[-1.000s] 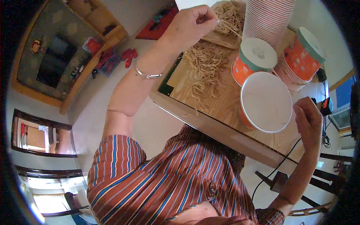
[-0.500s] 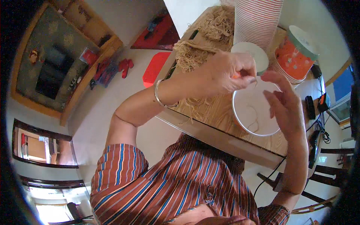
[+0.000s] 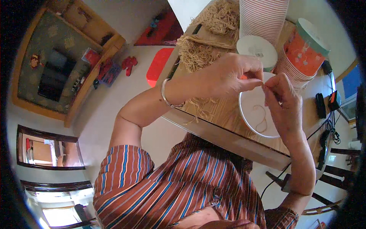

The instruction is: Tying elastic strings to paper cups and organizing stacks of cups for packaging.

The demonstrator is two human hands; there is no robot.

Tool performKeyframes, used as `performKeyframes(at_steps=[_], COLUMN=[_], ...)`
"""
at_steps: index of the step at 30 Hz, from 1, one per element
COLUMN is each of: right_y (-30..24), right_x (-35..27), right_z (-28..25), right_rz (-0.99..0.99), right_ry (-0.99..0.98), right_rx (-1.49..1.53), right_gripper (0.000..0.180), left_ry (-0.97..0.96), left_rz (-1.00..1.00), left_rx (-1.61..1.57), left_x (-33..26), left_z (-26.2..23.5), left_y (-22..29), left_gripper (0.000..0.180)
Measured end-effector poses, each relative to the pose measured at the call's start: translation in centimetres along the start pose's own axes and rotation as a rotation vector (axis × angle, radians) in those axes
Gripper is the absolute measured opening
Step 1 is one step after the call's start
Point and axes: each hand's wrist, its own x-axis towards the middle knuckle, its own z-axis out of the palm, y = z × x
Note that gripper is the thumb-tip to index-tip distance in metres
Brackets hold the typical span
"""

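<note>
My left hand [image 3: 242, 75] and my right hand [image 3: 284, 101] meet fingertip to fingertip above a white-lined paper bucket [image 3: 253, 105]. Both pinch closed at one spot; what lies between the fingertips is too small to make out. A bit of orange shows at my left fingers, and I cannot tell what it is. Inside the bucket's outline a thin tan string [image 3: 262, 121] curls in a loose loop; whether it runs up to my fingers is unclear. Just beyond my hands lies a round pale lid-like disc [image 3: 257, 49], its underside hidden.
Bundles of tan string [image 3: 196, 55] lie on the wooden table [image 3: 225, 114] at left. A tall stack of white paper buckets [image 3: 263, 19] stands at the back. Orange-and-green buckets [image 3: 303, 55] are nested at right. Black devices with cables [image 3: 333, 101] sit at the right edge.
My right hand has come left, and its spread fingers have closed against my left fingertips. My left hand's fingers have turned from a fist into a pinch toward the right.
</note>
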Motion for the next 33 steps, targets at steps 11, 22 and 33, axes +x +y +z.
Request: performKeyframes(at_steps=[11,22,33], right_y=[-0.1,0.1,-0.4], right_x=[-1.2,-2.0,-2.5], right_z=[-0.5,-0.6,-0.7], right_rz=[-0.097,-0.095,0.038], right_ry=[-0.111,-0.132,-0.108], right_rx=[-0.247,-0.209,-0.094], right_gripper=[0.005,0.014,0.006], left_ry=[-0.12,-0.108,0.003], left_rz=[-0.175,0.048,0.275], left_rx=[-0.294,0.038,0.198], left_x=[0.0,-0.2,-1.0], left_z=[1.0,1.3,2.1], left_y=[-1.3,-0.7,-0.3], left_gripper=[0.006,0.013,0.013])
